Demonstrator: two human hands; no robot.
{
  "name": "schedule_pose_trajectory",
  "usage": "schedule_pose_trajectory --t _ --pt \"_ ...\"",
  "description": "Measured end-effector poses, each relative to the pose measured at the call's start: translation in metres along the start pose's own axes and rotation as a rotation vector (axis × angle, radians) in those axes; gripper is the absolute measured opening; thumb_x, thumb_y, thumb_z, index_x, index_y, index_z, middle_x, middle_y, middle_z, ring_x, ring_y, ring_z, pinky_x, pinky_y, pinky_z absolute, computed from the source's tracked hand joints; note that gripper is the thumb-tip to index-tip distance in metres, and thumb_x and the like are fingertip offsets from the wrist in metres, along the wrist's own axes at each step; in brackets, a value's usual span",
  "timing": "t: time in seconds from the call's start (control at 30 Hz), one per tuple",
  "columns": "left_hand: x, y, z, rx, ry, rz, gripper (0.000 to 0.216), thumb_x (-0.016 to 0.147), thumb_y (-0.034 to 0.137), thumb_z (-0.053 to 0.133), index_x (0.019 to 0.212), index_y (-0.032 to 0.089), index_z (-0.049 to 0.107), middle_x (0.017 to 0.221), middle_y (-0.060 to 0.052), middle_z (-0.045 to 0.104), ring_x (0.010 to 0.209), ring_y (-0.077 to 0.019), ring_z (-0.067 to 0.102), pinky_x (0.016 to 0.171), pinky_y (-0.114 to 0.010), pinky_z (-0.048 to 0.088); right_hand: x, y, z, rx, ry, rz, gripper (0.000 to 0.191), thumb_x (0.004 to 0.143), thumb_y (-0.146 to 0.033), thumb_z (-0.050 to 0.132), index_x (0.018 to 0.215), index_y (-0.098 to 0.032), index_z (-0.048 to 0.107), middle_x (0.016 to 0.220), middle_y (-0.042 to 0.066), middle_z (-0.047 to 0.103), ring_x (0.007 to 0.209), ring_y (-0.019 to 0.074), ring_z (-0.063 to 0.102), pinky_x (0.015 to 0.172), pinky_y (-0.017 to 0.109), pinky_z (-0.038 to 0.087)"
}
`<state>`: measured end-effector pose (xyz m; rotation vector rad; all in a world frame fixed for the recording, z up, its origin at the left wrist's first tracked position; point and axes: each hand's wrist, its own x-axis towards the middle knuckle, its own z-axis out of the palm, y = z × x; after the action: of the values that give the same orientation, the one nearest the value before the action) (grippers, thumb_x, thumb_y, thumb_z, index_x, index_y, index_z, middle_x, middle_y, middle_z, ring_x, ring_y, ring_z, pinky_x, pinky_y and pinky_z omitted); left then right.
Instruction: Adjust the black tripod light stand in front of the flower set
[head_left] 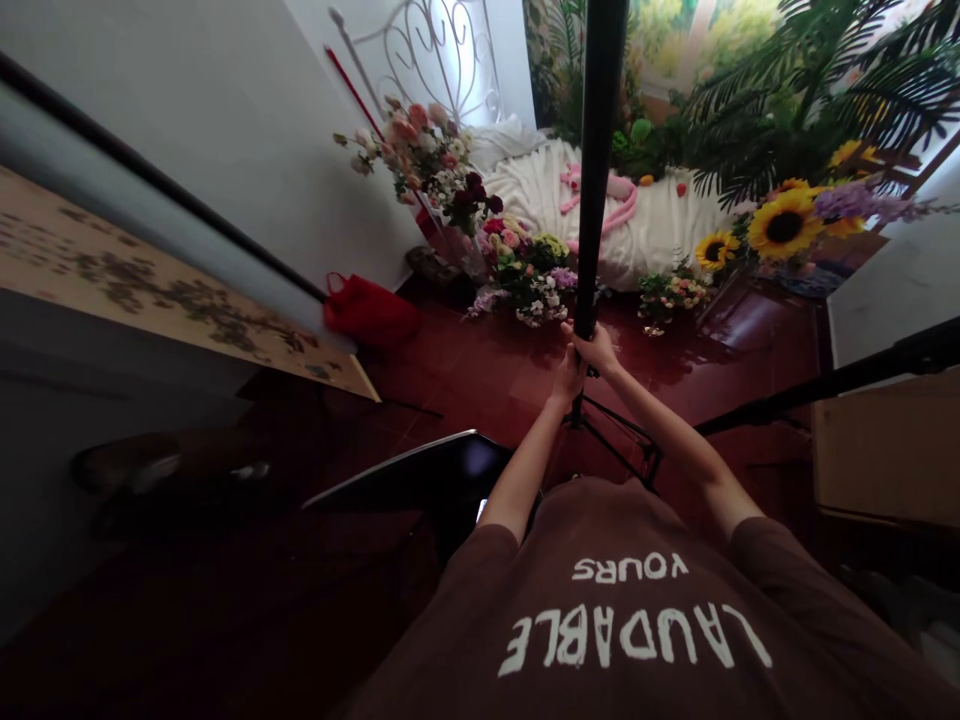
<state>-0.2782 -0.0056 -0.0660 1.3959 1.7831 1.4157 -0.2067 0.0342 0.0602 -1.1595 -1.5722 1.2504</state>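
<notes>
A tall black stand (595, 180) rises upright in front of me, its pole running out past the top of the view. My left hand (568, 372) is wrapped round the pole from the left. From the right, my right hand (597, 348) grips it at about the same height, and the fingers of both hands are close together. A small knob or clamp shows just beneath my right hand. Lower down, the folding legs (622, 440) of the stand spread over the dark red floor, partly hidden by my right forearm and shirt.
Flower bunches (517, 260) and sunflowers (784, 225) surround a white draped cloth (660, 230) ahead. A red bag (371, 310) sits by the left wall. A dark screen (420, 475) is close on my left; another black pole (832, 375) and a cardboard box (885, 450) are right.
</notes>
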Motion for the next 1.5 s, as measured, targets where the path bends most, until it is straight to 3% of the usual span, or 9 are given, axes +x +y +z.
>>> schedule_pose_trajectory --t 0.13,0.27,0.4,0.6,0.8,0.97,1.2,1.37,1.5 --pt "-0.001 0.002 0.001 0.018 -0.036 -0.034 0.059 0.094 0.059 0.043 0.135 0.018 0.047 0.123 -0.019 0.065 0.108 -0.028 0.066 0.087 -0.039 0.053 0.007 -0.039 -0.009 0.016 -0.045 -0.119 0.044 0.071 -0.056 0.074 0.089 -0.016 0.069 0.082 0.005 0.069 0.079 0.0173 0.065 0.074 0.028 0.052" --pt "-0.001 0.004 0.005 0.022 0.029 -0.07 0.062 0.09 0.064 0.046 0.13 0.017 0.051 0.121 -0.019 0.066 0.105 -0.0278 0.067 0.086 -0.036 0.053 0.014 -0.063 -0.019 0.01 -0.045 -0.233 0.046 0.071 -0.059 0.075 0.085 -0.016 0.071 0.075 0.003 0.068 0.079 0.0177 0.066 0.069 0.026 0.052" --pt "0.0 0.006 0.007 0.028 0.061 -0.079 0.056 0.091 0.063 0.045 0.126 0.02 0.054 0.118 -0.016 0.067 0.104 -0.026 0.068 0.086 -0.036 0.053 0.015 -0.071 -0.023 -0.032 -0.053 -0.264 0.043 0.069 -0.058 0.078 0.08 -0.017 0.071 0.073 0.002 0.067 0.082 0.019 0.067 0.068 0.026 0.052" --pt "0.0 0.006 0.006 0.069 0.043 -0.092 0.051 0.094 0.055 0.046 0.13 0.019 0.051 0.115 -0.015 0.067 0.1 -0.0265 0.068 0.083 -0.038 0.053 0.005 -0.06 -0.042 0.016 -0.146 -0.236 0.035 0.07 -0.042 0.083 0.096 -0.021 0.07 0.089 0.001 0.071 0.088 0.0172 0.066 0.075 0.025 0.052" --pt "-0.001 0.009 0.006 0.055 0.067 -0.122 0.052 0.093 0.055 0.05 0.128 0.017 0.054 0.115 -0.017 0.067 0.1 -0.0256 0.068 0.083 -0.036 0.052 -0.024 0.012 -0.074 0.025 -0.182 0.095 0.012 0.077 -0.025 0.08 0.074 -0.021 0.069 0.061 -0.004 0.065 0.055 0.0083 0.057 0.054 0.015 0.043" --pt "-0.002 0.011 0.006 0.058 0.09 -0.11 0.051 0.092 0.058 0.048 0.122 0.018 0.057 0.111 -0.015 0.069 0.1 -0.0248 0.068 0.085 -0.034 0.051 -0.048 0.055 -0.067 0.046 -0.252 0.414 0.027 0.089 -0.036 0.067 0.068 -0.019 0.062 0.049 -0.006 0.058 0.039 0.0058 0.05 0.037 0.013 0.032" --pt "-0.003 0.015 0.004 0.185 0.049 -0.161 0.05 0.096 0.053 0.043 0.127 0.016 0.055 0.113 -0.015 0.07 0.099 -0.0241 0.069 0.081 -0.03 0.05 -0.054 0.054 -0.047 0.486 -0.267 0.819 0.051 0.104 -0.049 0.028 0.07 -0.019 0.05 0.043 -0.004 0.048 0.029 0.0052 0.032 0.028 0.014 0.016" --pt "-0.003 0.018 0.005 0.227 0.056 -0.137 0.049 0.097 0.052 0.041 0.127 0.015 0.055 0.114 -0.015 0.07 0.101 -0.0228 0.069 0.081 -0.028 0.05 -0.052 0.05 -0.044 1.031 -0.3 0.992 0.04 0.1 -0.015 0.026 0.061 -0.022 0.028 0.041 -0.008 0.03 0.032 0.0065 0.022 0.032 0.015 0.016" --pt "-0.003 0.018 0.006 0.225 0.076 -0.11 0.048 0.097 0.051 0.042 0.126 0.015 0.055 0.112 -0.015 0.07 0.098 -0.0226 0.069 0.079 -0.028 0.05 -0.053 0.05 -0.041 1.132 -0.25 0.963 0.037 0.095 -0.008 0.029 0.061 -0.022 0.028 0.041 -0.008 0.028 0.032 0.0064 0.019 0.033 0.015 0.014"
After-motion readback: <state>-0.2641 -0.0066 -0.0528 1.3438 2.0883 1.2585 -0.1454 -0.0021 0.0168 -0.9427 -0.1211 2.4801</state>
